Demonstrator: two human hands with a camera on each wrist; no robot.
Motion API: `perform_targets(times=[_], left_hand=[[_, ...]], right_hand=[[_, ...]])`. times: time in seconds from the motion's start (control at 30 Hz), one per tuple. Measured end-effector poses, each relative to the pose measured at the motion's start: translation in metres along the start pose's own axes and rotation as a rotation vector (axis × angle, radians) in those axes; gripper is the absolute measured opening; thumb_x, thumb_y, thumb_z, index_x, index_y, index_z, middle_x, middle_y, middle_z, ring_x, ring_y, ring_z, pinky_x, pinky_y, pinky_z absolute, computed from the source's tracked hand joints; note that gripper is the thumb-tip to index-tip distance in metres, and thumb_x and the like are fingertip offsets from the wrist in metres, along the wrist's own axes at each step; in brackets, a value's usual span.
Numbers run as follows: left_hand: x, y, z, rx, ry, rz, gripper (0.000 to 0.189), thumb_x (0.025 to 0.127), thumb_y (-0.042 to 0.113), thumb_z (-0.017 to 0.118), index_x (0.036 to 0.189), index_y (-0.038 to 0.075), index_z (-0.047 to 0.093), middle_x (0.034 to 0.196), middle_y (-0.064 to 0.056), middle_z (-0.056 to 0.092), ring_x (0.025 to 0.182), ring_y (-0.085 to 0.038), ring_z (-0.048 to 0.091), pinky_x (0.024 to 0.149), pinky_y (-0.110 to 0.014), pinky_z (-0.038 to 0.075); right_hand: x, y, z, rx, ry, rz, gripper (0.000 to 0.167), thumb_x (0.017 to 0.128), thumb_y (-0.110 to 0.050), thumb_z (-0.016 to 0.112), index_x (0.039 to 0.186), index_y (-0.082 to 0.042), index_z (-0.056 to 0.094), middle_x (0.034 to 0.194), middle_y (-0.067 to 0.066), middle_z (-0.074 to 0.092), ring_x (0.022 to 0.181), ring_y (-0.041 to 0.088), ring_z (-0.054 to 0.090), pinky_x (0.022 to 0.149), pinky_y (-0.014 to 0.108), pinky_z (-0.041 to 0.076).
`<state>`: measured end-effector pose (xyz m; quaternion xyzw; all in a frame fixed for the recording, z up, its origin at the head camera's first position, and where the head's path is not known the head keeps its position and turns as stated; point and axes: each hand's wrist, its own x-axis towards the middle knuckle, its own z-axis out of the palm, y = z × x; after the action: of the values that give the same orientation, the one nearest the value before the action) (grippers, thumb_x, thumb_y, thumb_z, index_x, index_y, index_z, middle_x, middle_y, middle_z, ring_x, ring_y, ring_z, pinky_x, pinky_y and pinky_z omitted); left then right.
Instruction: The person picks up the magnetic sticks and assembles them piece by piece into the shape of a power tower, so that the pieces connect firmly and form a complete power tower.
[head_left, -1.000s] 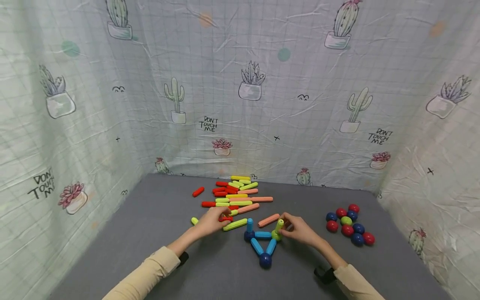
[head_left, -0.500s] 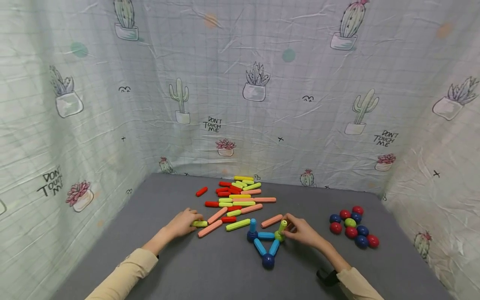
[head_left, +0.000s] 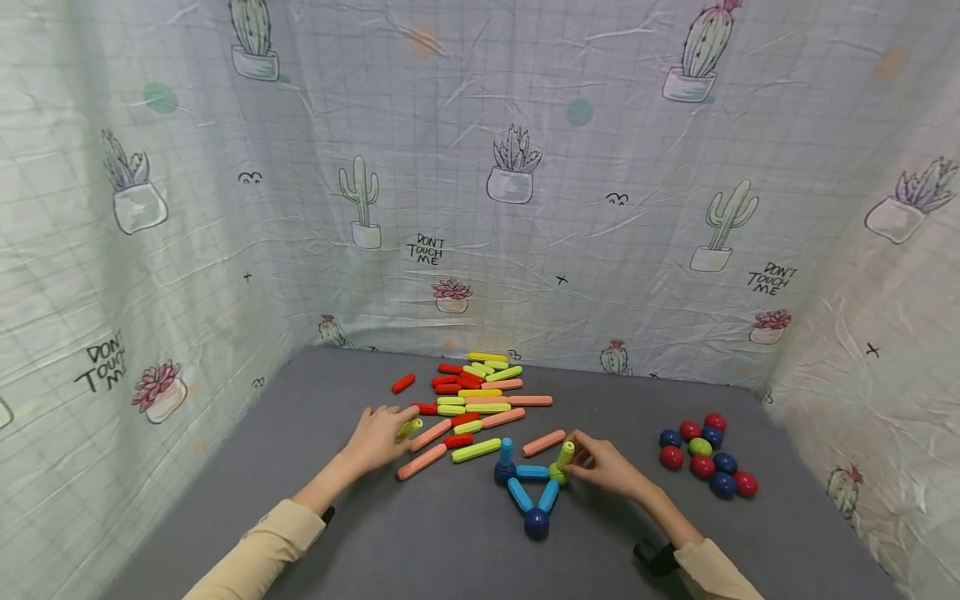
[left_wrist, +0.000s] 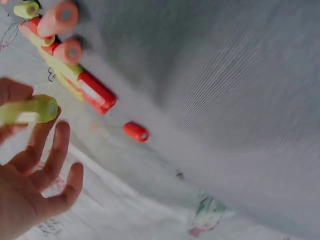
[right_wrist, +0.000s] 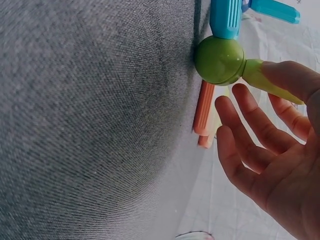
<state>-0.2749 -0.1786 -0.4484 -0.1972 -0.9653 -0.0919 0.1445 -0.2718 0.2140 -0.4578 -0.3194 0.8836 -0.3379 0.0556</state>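
The left hand (head_left: pixel 378 437) pinches a lime rod (left_wrist: pixel 30 111) between thumb and forefinger, its other 3 fingers loosely bent and off the rod. The right hand (head_left: pixel 604 463) has thumb and a finger on the green rod (right_wrist: pixel 267 80) that stands tilted in the green ball (right_wrist: pixel 219 60); its remaining fingers are spread and hold nothing. That ball is a corner of a flat triangle on the table (head_left: pixel 450 542), joined by 3 blue rods (head_left: pixel 532 472) to the left ball (head_left: pixel 504 474) and the near ball (head_left: pixel 536 523). The left ball bears an upright blue post (head_left: pixel 506 451); the near ball has none.

For good control, the left pinch should sit behind the lime rod's tip, with that end clear of the fingers. Lifting it well above the 2 pink rods (head_left: pixel 422 462) beside the hand would avoid dragging them. On the right, a light grip low on the green rod should steady the triangle; pulling sideways could work the joint loose. The left fingers cover much of the lime rod, so its length is hard to judge.
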Motion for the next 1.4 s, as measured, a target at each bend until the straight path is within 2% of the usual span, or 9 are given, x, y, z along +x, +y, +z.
perform_targets(times=[0.1,0.17,0.3,0.47,0.63,0.83,1.13,1.3,1.4], left_hand=[[0.002,0.007,-0.001,0.001,-0.014,0.046,0.034,0.075,0.02,0.07,0.107,0.018,0.06,0.079,0.001,0.06,0.067,-0.018,0.051,0.061,-0.039,0.032],[0.002,0.014,0.002,-0.054,-0.001,0.062,0.03,0.076,0.017,0.069,0.104,0.018,0.059,0.079,0.002,0.061,0.066,-0.017,0.051,0.059,-0.037,0.032],[-0.003,0.047,0.006,-0.343,-0.01,0.13,0.025,0.077,0.012,0.068,0.099,0.015,0.056,0.084,0.001,0.061,0.074,-0.016,0.058,0.062,-0.031,0.045],[-0.01,0.107,0.013,-0.719,-0.163,0.19,0.027,0.078,0.015,0.068,0.102,0.013,0.057,0.094,-0.003,0.061,0.08,-0.014,0.057,0.068,-0.024,0.048],[-0.005,0.15,0.027,-0.874,-0.261,0.22,0.022,0.08,0.016,0.066,0.1,0.014,0.057,0.094,-0.004,0.062,0.072,-0.002,0.054,0.059,-0.016,0.045],[0.003,0.168,0.04,-0.849,-0.289,0.238,0.023,0.079,0.014,0.066,0.1,0.012,0.057,0.094,-0.003,0.063,0.07,0.0,0.054,0.063,-0.016,0.046],[-0.003,0.167,0.039,-0.744,-0.28,0.3,0.034,0.082,0.02,0.063,0.113,0.01,0.053,0.099,0.0,0.061,0.076,-0.002,0.056,0.066,-0.014,0.046],[-0.007,0.166,0.037,-0.656,-0.257,0.25,0.041,0.08,0.029,0.065,0.115,0.014,0.051,0.098,0.002,0.06,0.079,-0.002,0.056,0.065,-0.014,0.045],[-0.007,0.169,0.038,-0.582,-0.279,0.196,0.04,0.077,0.037,0.067,0.108,0.017,0.053,0.09,0.004,0.057,0.074,-0.001,0.052,0.059,-0.014,0.042]], right_hand=[[0.001,0.001,0.0,-0.008,0.0,-0.004,0.025,0.085,-0.021,0.06,0.106,-0.01,0.049,0.092,0.003,0.061,0.08,0.014,0.059,0.064,0.022,0.048],[0.001,0.001,0.0,-0.011,-0.001,-0.004,0.025,0.085,-0.021,0.06,0.106,-0.01,0.049,0.092,0.003,0.061,0.08,0.015,0.06,0.065,0.022,0.048],[0.001,0.002,0.001,-0.014,-0.01,0.002,0.025,0.085,-0.02,0.059,0.105,-0.011,0.049,0.092,0.003,0.062,0.08,0.016,0.06,0.065,0.021,0.048],[0.0,0.003,0.0,-0.021,-0.003,-0.007,0.024,0.085,-0.019,0.06,0.105,-0.01,0.049,0.091,0.003,0.062,0.08,0.014,0.06,0.064,0.02,0.048],[0.001,0.0,-0.001,-0.025,0.004,-0.043,0.023,0.085,-0.018,0.059,0.104,-0.01,0.049,0.09,0.004,0.062,0.079,0.013,0.06,0.064,0.02,0.048],[0.0,0.0,-0.001,-0.02,0.002,-0.069,0.023,0.086,-0.018,0.058,0.105,-0.008,0.048,0.09,0.008,0.062,0.079,0.018,0.061,0.063,0.023,0.049],[-0.003,0.001,-0.001,-0.014,0.045,-0.188,0.021,0.087,-0.02,0.057,0.104,-0.011,0.048,0.087,0.003,0.061,0.075,0.007,0.059,0.059,0.022,0.049],[-0.005,0.009,-0.007,-0.084,0.029,-0.046,0.025,0.085,-0.016,0.059,0.106,-0.006,0.051,0.091,0.01,0.061,0.08,0.019,0.061,0.064,0.024,0.05],[-0.01,0.017,-0.017,-0.194,0.089,0.076,0.025,0.082,-0.01,0.061,0.105,-0.002,0.054,0.093,0.013,0.061,0.08,0.022,0.06,0.065,0.028,0.049]])
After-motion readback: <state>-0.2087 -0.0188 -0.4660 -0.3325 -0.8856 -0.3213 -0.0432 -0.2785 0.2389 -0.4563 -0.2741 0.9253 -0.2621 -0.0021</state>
